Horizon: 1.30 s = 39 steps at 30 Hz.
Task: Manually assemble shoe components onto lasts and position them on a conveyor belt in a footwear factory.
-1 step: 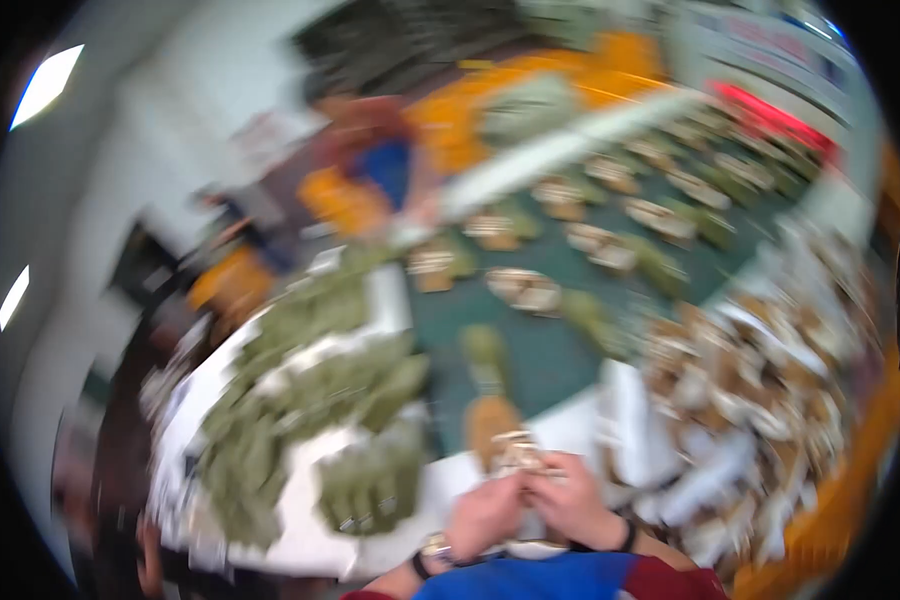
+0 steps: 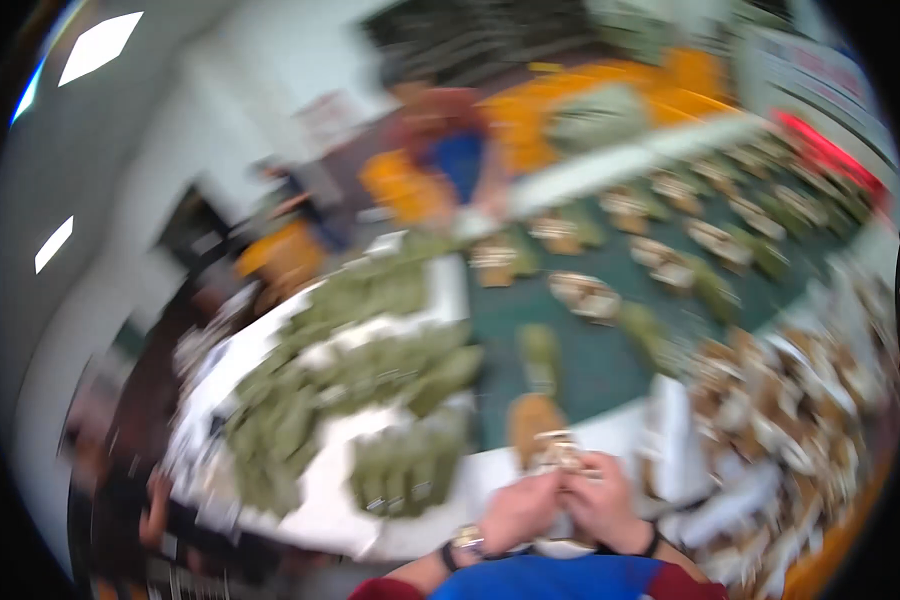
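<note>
A tan sandal (image 2: 533, 425) with pale straps lies at the near edge of the table, its tan sole pointing away from me. At its strap end my left hand (image 2: 522, 510) and my right hand (image 2: 605, 503) meet, both closed with fingertips pinching the straps. Motion blur hides the exact grip of the fingers. Just beyond the sandal, on the dark green conveyor belt, an olive sole-shaped piece (image 2: 540, 350) lies lengthwise. Between my hands and my body shows another pale, rounded item (image 2: 564, 548), partly covered.
Olive pieces in bundles (image 2: 410, 475) cover the white table at left. Strapped sandals (image 2: 583, 297) beside olive pieces line the belt (image 2: 500, 400). A heap of tan sandals and white wrapping (image 2: 770, 430) sits at right. Across the table stands a co-worker (image 2: 455, 150).
My view has swung a little to the left, so the whole scene sits further right in the picture. Both hands remain on the same sandal.
</note>
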{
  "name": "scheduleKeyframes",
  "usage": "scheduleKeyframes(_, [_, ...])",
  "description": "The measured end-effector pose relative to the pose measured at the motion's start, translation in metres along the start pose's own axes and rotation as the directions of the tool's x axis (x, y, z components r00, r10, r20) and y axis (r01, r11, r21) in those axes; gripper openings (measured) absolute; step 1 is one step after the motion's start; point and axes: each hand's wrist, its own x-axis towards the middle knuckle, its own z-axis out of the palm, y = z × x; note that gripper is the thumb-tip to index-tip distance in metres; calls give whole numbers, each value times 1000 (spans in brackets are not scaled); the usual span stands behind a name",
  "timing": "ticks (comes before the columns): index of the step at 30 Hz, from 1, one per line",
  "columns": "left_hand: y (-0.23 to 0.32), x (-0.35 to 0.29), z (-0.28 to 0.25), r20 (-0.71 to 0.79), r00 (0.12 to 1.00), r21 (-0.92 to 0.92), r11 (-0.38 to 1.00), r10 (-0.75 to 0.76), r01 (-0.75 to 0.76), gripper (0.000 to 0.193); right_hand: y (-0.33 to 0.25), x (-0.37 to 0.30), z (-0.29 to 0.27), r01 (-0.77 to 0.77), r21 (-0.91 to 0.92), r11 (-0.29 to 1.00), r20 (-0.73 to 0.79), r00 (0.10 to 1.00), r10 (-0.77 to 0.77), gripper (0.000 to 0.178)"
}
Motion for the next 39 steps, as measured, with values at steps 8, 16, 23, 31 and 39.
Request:
scheduleKeyframes(8, [-37, -104, -25, -482, 830, -1, 947, -283, 322, 28, -77, 21, 73, 428, 126, 895, 213, 869, -446, 19])
scheduleKeyframes(16, [-69, -154, -35, -518, 773, -63, 917, -368, 395, 32, -111, 31, 122, 437, 308, 845, 368, 765, -529, 23])
scheduleKeyframes(23, [-77, -188, -43, -550, 714, -79, 879, -432, 470, 37, -127, 24, 148, 413, 401, 817, 407, 719, -563, 28])
scheduleKeyframes(31, [-84, -214, -45, -579, 654, -65, 828, -486, 558, 25, -148, 15, 169, 251, 465, 849, 477, 737, -479, 27])
scheduleKeyframes(39, [-86, -206, -68, -613, 690, -47, 890, -385, 454, 12, -141, 17, 169, 144, 378, 915, 464, 825, -322, 42])
